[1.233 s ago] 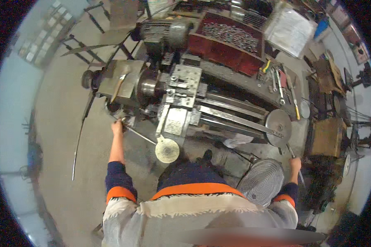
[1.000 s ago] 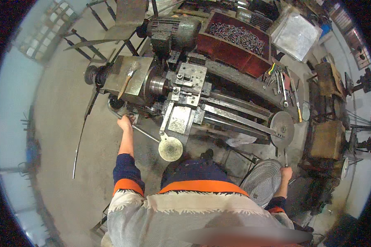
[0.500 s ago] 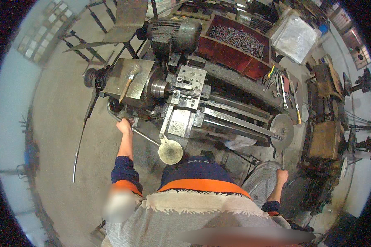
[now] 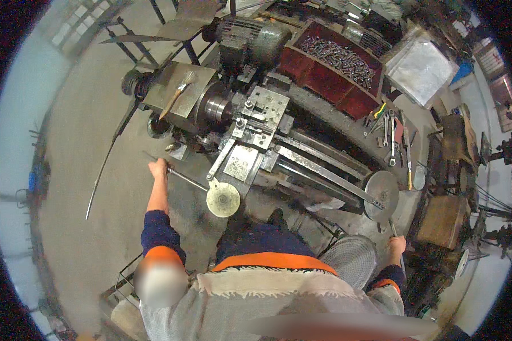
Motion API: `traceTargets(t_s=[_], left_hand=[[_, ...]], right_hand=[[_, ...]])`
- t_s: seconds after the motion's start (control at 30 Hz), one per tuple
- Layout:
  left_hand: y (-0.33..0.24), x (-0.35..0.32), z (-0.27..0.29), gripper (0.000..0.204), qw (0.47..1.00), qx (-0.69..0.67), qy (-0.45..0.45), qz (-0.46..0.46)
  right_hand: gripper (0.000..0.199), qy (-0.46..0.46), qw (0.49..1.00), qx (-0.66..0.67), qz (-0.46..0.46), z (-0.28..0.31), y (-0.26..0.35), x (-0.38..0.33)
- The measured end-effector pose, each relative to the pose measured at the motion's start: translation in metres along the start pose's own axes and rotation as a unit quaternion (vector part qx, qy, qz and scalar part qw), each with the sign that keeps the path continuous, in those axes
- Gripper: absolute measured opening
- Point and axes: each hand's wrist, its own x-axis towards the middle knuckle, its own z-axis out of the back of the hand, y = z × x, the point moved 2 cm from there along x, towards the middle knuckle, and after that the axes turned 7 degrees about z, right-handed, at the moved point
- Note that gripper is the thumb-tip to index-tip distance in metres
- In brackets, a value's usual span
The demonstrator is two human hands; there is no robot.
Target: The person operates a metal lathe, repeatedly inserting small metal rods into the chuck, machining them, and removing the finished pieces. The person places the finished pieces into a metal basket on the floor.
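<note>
A small metal lathe [image 4: 261, 116] with a round chuck [image 4: 216, 109] stands before me. My left hand [image 4: 159, 168] is closed around a thin metal lever [image 4: 188, 181], whose inner end reaches a round brass-coloured disc [image 4: 223, 200] at the machine's front. Over on the right, my right hand [image 4: 397, 244] grips another metal rod handle [image 4: 392, 227]. That handle runs down from a grey round disc [image 4: 381, 196] at the end of the bed, and part of it shows below my fist. A wooden-handled brush [image 4: 175, 101] lies on the headstock cover.
Behind the bed sits a red-brown box [image 4: 324, 82] full of small metal parts. Spanners [image 4: 391, 136] and other hand tools lie to its right. A dark motor [image 4: 253, 45] stands at the back. A round perforated tray [image 4: 350, 261] is beside my right leg. A long thin rod [image 4: 102, 176] slants down at left.
My view has shifted slightly. My left hand has swung the lever outward, away from the headstock. My right hand has moved a little right and down, still on its handle.
</note>
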Motion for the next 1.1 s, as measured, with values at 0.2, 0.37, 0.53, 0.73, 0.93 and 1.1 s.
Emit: traceTargets(t_s=[0.2,0.37,0.53,0.73,0.93,1.1], left_hand=[[0.032,-0.051,0.059,0.012,0.976,-0.171,-0.133,0.029],[0.0,-0.075,0.062,0.015,0.971,-0.104,-0.212,0.026],[-0.008,-0.07,0.077,0.015,0.963,-0.055,-0.264,0.004],[-0.016,-0.072,0.061,0.014,0.963,-0.055,-0.262,0.031],[0.019,-0.048,0.054,0.013,0.963,-0.114,-0.238,0.048],[0.025,-0.075,0.068,0.014,0.962,-0.131,-0.236,0.033]], right_hand=[[0.032,0.025,0.991,0.112,-0.075,-0.016,0.017,-0.016],[0.04,0.085,0.982,0.101,-0.136,-0.008,0.04,-0.067],[0.044,0.097,0.977,0.122,-0.146,0.003,0.067,-0.077],[0.042,0.096,0.967,0.163,-0.171,0.006,0.072,-0.08],[0.04,0.089,0.979,0.112,-0.143,0.007,0.055,-0.072],[0.032,0.077,0.991,0.079,-0.069,0.05,0.033,-0.021]])
